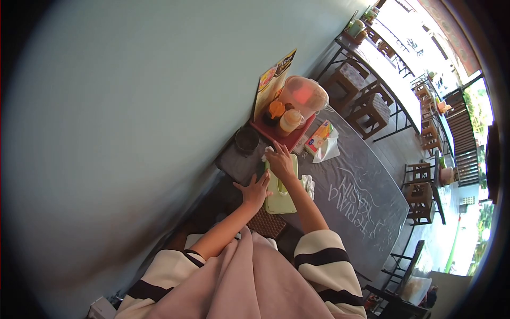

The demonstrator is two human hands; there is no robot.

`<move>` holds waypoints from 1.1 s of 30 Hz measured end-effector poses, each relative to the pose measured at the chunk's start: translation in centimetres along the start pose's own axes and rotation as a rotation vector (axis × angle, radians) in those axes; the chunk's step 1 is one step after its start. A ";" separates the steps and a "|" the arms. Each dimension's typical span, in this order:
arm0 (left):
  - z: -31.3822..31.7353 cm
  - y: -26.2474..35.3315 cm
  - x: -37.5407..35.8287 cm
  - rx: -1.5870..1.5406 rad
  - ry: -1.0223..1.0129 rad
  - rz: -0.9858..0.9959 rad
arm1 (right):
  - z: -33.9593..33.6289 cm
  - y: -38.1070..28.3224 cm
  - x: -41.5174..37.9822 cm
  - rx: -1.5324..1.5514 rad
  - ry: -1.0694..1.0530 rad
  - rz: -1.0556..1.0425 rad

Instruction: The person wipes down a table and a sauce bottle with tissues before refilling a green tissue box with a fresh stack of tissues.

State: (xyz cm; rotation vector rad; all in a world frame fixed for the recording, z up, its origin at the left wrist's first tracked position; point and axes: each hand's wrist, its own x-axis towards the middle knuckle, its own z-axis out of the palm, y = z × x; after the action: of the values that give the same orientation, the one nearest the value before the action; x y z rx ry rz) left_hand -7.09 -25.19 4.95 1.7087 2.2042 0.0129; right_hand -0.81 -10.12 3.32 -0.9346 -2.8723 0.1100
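A pale green plastic box (pixel 281 203) with an oval opening in its top lies on the dark table, in front of my body. My left hand (pixel 254 191) is open, its fingers spread against the box's left edge. My right hand (pixel 281 161) reaches over the far end of the box and presses a crumpled white tissue (pixel 267 154) there, partly hidden under the fingers. Another crumpled white wad (pixel 308 186) sits against the right side of the box.
Beyond the box, a red tray (pixel 295 139) holds condiment bottles (pixel 290 122) and a pinkish lidded container (pixel 304 95), with a menu card (pixel 272 82) behind. A dark round bowl (pixel 247 140) stands near the wall; a tissue pack (pixel 321 139) lies right of the tray. Stools (pixel 370 111) stand farther off.
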 end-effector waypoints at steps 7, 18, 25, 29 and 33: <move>-0.2 0.0 0.1 -0.018 -0.073 -0.011 | 0.1 0.5 -2.7 0.082 0.193 -0.123; -0.1 0.0 0.3 -0.011 -0.052 -0.001 | 0.1 1.2 -1.7 0.122 0.115 0.003; 0.5 0.0 0.4 0.018 -0.011 0.018 | -1.4 1.7 -1.7 0.090 0.169 -0.090; 0.7 -0.1 0.7 -0.028 -0.013 0.034 | -1.1 2.1 1.1 -0.038 -0.056 0.094; 1.2 -0.4 0.4 -0.064 0.089 0.043 | -0.6 5.1 0.1 0.652 0.102 0.524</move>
State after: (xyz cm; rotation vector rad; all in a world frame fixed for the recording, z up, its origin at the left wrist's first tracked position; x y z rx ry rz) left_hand -7.21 -25.20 3.64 1.7515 2.2049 0.1718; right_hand 2.13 -5.95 3.37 -1.4215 -2.1720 0.9370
